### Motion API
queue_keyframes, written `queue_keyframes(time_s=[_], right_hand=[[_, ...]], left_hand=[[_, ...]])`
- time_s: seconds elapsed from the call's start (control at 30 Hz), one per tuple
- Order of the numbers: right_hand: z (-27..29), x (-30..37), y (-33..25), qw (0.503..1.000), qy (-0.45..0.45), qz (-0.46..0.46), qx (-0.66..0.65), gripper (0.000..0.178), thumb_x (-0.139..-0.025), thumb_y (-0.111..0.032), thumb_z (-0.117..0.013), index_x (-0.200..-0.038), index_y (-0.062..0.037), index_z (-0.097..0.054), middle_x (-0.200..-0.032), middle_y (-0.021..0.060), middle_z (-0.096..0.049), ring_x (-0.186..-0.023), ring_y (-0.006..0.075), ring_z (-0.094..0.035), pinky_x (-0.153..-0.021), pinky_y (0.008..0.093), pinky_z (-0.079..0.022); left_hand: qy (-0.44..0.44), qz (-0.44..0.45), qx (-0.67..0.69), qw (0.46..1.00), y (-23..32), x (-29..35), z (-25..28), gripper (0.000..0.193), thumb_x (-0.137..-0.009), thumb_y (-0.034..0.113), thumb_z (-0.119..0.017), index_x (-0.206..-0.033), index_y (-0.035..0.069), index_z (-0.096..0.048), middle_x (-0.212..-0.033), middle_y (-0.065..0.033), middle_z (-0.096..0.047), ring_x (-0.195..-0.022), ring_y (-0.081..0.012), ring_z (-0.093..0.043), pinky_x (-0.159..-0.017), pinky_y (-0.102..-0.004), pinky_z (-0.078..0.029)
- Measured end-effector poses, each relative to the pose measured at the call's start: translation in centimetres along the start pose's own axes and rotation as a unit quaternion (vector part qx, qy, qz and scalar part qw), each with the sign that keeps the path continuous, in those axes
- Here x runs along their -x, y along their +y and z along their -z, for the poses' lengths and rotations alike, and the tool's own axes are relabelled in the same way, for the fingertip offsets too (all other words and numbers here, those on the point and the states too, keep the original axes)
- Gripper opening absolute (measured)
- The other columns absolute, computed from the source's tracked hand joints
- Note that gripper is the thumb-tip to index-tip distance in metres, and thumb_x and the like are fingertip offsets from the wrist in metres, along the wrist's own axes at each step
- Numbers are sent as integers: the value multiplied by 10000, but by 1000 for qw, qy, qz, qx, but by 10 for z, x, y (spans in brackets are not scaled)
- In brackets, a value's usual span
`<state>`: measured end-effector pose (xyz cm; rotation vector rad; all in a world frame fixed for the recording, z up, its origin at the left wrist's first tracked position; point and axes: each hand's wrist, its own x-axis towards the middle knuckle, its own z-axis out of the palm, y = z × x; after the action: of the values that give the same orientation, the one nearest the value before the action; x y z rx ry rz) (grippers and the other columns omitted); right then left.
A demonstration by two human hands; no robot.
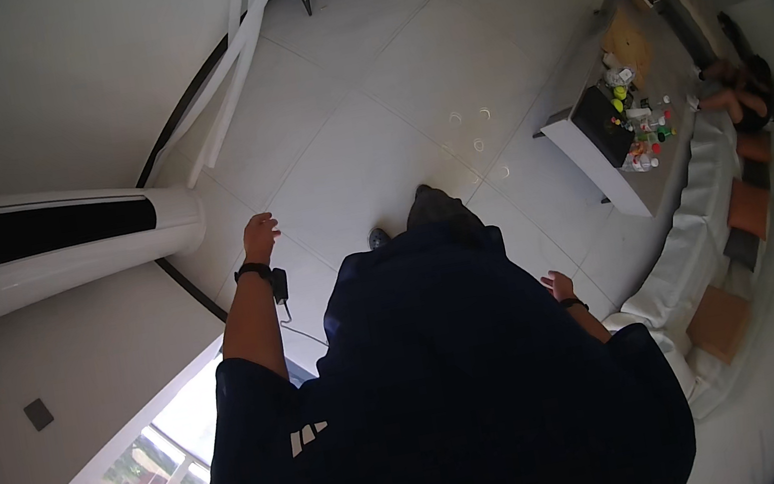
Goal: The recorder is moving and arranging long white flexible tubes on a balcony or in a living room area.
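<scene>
My left hand is held out in front of the left side of my body, its fingers loosely bent and apart, with nothing visible in it. A black band circles that wrist, and a small dark box with a thin cable hangs beside it. Lower on the right, my right hand hangs near my side, partly hidden by my dark shirt. Its visible fingers are apart and seem to hold nothing. Another dark band is on the right wrist. Neither hand touches anything.
A tall white floor-standing air conditioner is at left, near long white strips. To the right stand a low table bearing bottles and yellow-green round items, and a white sofa with cushions. A person sits there.
</scene>
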<state>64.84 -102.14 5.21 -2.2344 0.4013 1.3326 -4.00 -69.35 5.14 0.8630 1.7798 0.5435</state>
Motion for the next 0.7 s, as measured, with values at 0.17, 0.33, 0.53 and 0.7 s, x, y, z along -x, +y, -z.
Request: queue_keyframes(time_s=[0.17,0.33,0.53,0.7], right_hand=[[-59,-17,-51,988,-78,5,132,346,-979,-265,-512,-1283,-104,-548,-1218,124,-625,-1048,278,-614,-843,446,-468],[-193,-36,-216,993,-101,7,64,368,-956,-330,-538,-1242,-98,-558,-1195,98,-648,-1000,272,-648,-875,460,-468],[-355,-26,-520,890,-213,344,210,410,-864,-267,-594,-1230,-81,-599,-1037,65,-680,-814,200,-658,-700,356,-484],[-497,53,-694,891,-197,357,198,411,-895,-235,-581,-1281,-93,-577,-1079,50,-679,-915,175,-649,-788,328,-481]], left_hand=[[-75,-131,8,988,132,-61,-59,373,-872,196,-626,-1177,-18,-621,-963,-99,-680,-796,-180,-667,-734,-298,-527],[-193,147,-110,964,115,-87,-66,328,-886,183,-613,-1182,44,-635,-990,-102,-700,-782,-228,-719,-603,-344,-538],[-80,233,-19,969,102,-93,-20,373,-883,254,-605,-1220,95,-596,-1012,-53,-686,-835,-226,-717,-682,-390,-513],[-1,321,79,944,117,-138,-11,341,-891,244,-572,-1204,112,-607,-1041,-58,-688,-827,-225,-680,-735,-403,-471]])
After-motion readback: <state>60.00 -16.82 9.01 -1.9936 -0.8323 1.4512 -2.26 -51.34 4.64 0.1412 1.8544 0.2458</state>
